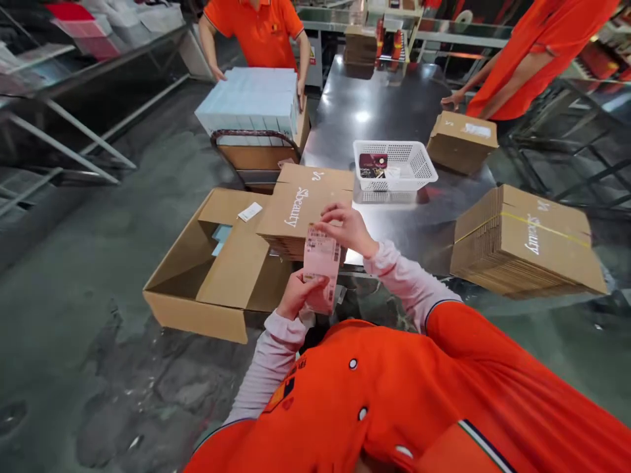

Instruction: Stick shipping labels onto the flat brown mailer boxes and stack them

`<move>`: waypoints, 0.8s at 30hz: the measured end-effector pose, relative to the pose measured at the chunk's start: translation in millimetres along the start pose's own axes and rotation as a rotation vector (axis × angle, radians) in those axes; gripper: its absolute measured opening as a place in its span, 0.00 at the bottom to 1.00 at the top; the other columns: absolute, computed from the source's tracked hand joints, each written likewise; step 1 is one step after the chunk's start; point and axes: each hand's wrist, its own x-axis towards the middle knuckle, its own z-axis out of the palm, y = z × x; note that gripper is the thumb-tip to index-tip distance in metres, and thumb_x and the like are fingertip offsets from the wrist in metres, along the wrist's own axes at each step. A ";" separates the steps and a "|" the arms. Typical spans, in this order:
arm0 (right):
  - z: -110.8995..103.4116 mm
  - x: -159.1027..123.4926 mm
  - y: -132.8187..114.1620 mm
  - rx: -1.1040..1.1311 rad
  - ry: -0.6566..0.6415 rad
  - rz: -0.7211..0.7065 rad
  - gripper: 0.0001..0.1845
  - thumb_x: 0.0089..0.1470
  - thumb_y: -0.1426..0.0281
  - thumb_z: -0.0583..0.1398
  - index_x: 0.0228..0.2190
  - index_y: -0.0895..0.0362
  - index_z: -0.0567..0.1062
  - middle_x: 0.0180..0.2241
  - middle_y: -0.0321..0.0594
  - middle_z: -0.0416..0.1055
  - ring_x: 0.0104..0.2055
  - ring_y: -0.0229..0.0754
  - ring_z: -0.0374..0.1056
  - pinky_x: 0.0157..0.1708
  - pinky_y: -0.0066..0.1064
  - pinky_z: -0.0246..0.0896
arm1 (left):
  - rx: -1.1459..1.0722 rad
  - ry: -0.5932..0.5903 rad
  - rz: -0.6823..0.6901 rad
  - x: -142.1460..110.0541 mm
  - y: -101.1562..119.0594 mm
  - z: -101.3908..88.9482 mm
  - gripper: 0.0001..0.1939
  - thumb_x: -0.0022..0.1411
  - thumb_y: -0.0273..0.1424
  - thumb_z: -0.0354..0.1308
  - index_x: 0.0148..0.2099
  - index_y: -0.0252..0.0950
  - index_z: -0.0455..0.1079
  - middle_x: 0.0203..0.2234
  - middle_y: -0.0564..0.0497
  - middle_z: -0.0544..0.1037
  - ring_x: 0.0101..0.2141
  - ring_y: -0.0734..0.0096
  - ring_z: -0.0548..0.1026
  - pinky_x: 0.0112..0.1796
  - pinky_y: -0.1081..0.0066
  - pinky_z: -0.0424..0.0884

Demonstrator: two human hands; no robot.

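Person's L hand (pixel 294 293) pinches lower pt of pink label strip (pixel 320 261), thumb on top; R hand (pixel 351 230), fingers part-curled, nips its upper end. Just beyond hands: flat box stack (pixel 315 187) at near end of shiny metal table (pixel 345 112). To L: open carton (pixel 197 311), stained grey floor (pixel 73 223). Farther fwd: white basket (pixel 384 184) on table, co-worker (pixel 271 33) w/ pale boxes (pixel 251 95).

Label strip (pixel 321 264): looked pink, printed black
Stacked cartons (pixel 325 187): were brown, lettered white
Basket (pixel 394 184): was white, hole-patterned
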 end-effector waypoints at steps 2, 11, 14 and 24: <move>3.1 45.1 20.4 -0.053 0.015 0.057 0.14 0.50 0.60 0.67 0.28 0.59 0.80 0.37 0.41 0.71 0.41 0.41 0.68 0.49 0.35 0.62 | -0.015 -0.057 -0.049 7.8 3.6 -13.3 0.26 0.37 0.41 0.75 0.37 0.29 0.78 0.34 0.41 0.82 0.34 0.58 0.78 0.38 0.65 0.74; 40.5 111.2 96.2 -0.399 0.072 0.385 0.23 0.47 0.63 0.68 0.44 0.62 0.78 0.53 0.53 0.68 0.57 0.55 0.62 0.61 0.48 0.52 | -0.062 -0.056 -0.215 12.3 0.7 -53.5 0.28 0.32 0.41 0.76 0.35 0.30 0.78 0.31 0.39 0.81 0.33 0.52 0.79 0.34 0.61 0.75; 42.6 108.4 97.5 -0.406 -0.032 0.265 0.35 0.45 0.63 0.70 0.54 0.60 0.71 0.59 0.56 0.62 0.65 0.60 0.52 0.65 0.55 0.40 | -0.074 -0.116 -0.339 -10.5 -17.7 -80.4 0.29 0.32 0.44 0.76 0.36 0.31 0.79 0.33 0.39 0.81 0.35 0.49 0.79 0.34 0.60 0.75; 62.7 32.1 54.0 -0.264 -0.572 -0.151 0.35 0.49 0.56 0.65 0.56 0.58 0.70 0.65 0.50 0.55 0.70 0.52 0.45 0.69 0.47 0.26 | 0.049 0.189 0.149 28.1 96.7 -105.2 0.30 0.37 0.52 0.72 0.36 0.34 0.76 0.33 0.46 0.81 0.34 0.61 0.78 0.36 0.68 0.75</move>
